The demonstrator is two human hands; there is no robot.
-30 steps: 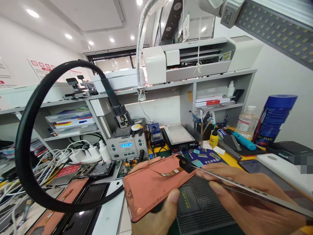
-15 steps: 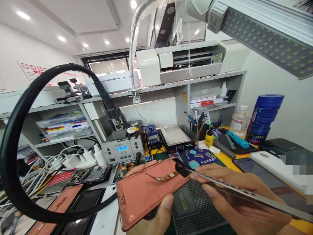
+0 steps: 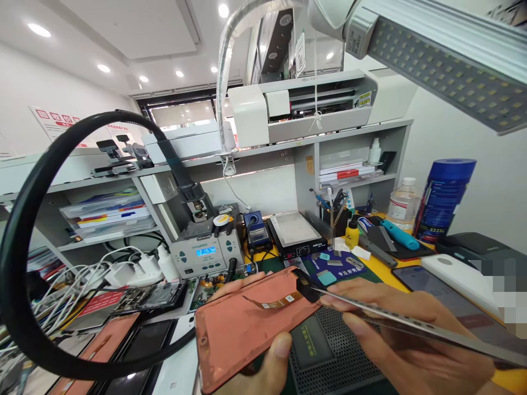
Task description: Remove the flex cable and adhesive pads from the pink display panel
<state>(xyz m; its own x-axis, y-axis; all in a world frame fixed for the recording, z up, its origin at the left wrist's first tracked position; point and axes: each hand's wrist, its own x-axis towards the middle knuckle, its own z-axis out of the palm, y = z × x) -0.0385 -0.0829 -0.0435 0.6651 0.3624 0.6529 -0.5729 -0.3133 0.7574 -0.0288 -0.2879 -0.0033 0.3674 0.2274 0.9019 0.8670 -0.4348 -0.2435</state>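
My left hand [image 3: 272,365] holds a phone screen panel [image 3: 239,340] tilted, its copper-coloured back facing me. The thumb presses on the near edge, and the fingers wrap behind the far edge. A thin brown flex cable [image 3: 278,302] lies across that back. At the panel's upper right end is a small black piece [image 3: 307,286]. Metal tweezers [image 3: 405,320] are pinched in my right hand [image 3: 397,354], with their tips at the black piece. Whether the tips grip it or only touch it, I cannot tell. Under the panel lies a dark perforated mat [image 3: 337,356].
A hot-air station [image 3: 203,252] with a lit display stands behind, its black hose [image 3: 24,230] looping across the left. Phone parts [image 3: 146,296] lie at left. At right are a phone [image 3: 436,296], a clear bottle [image 3: 403,203] and a blue canister [image 3: 444,200]. A lamp [image 3: 448,66] hangs overhead.
Both hands, the panel and the tweezers stay almost in place, with the panel slightly lower. The number on the station's display has changed.
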